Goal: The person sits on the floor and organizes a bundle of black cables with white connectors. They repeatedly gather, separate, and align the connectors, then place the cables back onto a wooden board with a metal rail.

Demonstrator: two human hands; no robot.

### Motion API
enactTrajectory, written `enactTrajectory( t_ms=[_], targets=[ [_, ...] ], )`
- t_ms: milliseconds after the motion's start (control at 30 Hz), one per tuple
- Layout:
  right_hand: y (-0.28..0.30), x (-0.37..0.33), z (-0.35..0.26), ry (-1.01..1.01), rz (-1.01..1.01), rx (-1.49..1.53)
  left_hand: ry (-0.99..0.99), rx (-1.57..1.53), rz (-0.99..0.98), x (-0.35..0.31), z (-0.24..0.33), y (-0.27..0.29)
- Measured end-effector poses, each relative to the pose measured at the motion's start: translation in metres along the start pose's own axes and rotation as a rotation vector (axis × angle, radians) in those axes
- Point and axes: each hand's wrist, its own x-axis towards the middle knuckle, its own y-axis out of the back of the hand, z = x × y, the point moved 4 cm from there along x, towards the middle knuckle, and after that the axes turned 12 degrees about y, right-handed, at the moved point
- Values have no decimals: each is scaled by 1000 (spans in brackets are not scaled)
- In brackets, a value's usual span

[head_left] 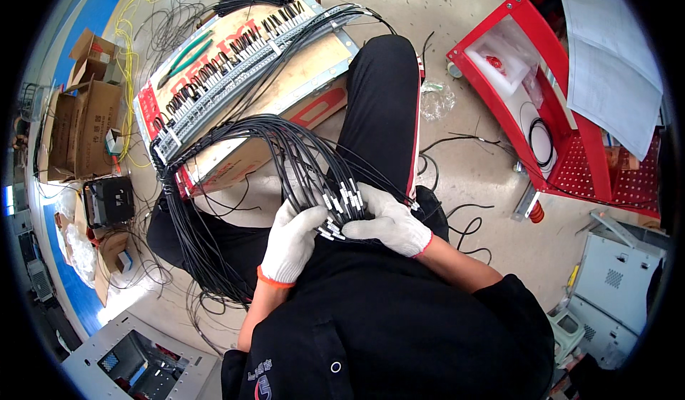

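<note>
Both my hands wear white knit gloves and meet over my lap around a thick bundle of black cables [285, 139]. Many cable ends carry white sleeve labels [345, 200]. My left hand [294, 236] is closed on the bundle from the left, thumb across the labelled ends. My right hand [389, 221] grips the same ends from the right, thumb pointing inward. The cables arch back to a long grey metal rail [214, 97], where more labelled ends stick out in a row. Some finger parts are hidden by the cables.
The rail lies on a cardboard-topped box [285, 89] with green-handled pliers [187, 59] and black cable ties [255, 0]. A red metal frame [492, 100] stands right. Cardboard cartons [87, 129] and a black case [108, 200] sit left. Loose cables [467, 229] trail on the floor.
</note>
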Motion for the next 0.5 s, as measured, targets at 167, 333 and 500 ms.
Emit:
enactTrajectory(
  t_ms=[167,333,500],
  targets=[
    [-1,1,-6,0,-12,-97,-20,319,81,-5,10,-14],
    [2,-2,1,-53,24,56,-18,115,63,-4,7,-16],
    [4,-2,12,-37,35,241,-36,141,7,-4,9,-16]
  ],
)
